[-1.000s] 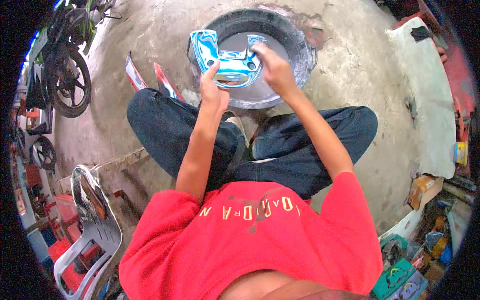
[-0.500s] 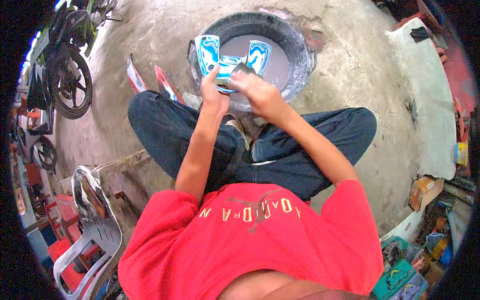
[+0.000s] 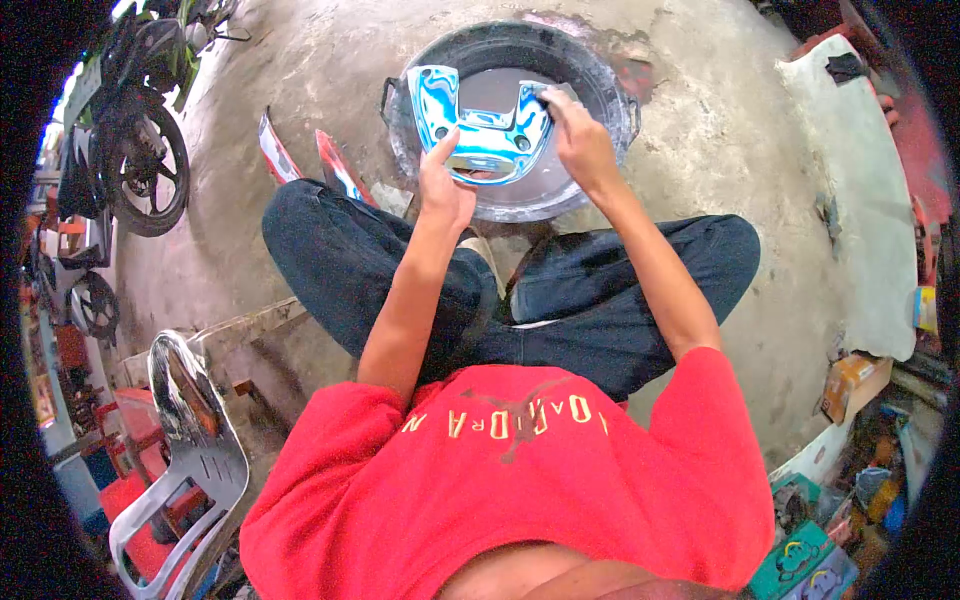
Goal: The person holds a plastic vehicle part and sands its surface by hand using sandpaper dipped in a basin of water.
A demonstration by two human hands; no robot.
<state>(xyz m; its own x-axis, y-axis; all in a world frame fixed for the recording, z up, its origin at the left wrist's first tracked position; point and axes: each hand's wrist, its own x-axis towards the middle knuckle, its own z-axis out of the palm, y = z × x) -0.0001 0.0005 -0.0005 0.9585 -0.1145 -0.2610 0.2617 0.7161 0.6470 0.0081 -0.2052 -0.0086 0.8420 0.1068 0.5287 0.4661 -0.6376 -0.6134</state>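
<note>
A glossy blue-and-white swirled, U-shaped panel [image 3: 485, 155], like a motorcycle fairing piece with holes in it, is held over the round black basin [image 3: 610, 80] of cloudy grey water. My left hand [image 3: 447, 190] grips its lower left part, thumb on the upper face. At the tip of the panel's right arm is my right hand [image 3: 585, 140], its fingers closed and pressed on the surface. A dark grey sheet, perhaps sandpaper, is mostly hidden under those fingers.
Two red-and-white curved panels [image 3: 340, 170] rest on the concrete floor left of the basin. A motorcycle wheel [image 3: 148, 165] stands farther left, a grey plastic chair [image 3: 205, 450] at lower left. On the right are a long pale panel [image 3: 870, 200] and a cardboard box [image 3: 855, 385].
My right hand has moved from the panel's middle up and right to its right arm tip, uncovering the centre. The panel has turned slightly and shifted a little right in my left hand.
</note>
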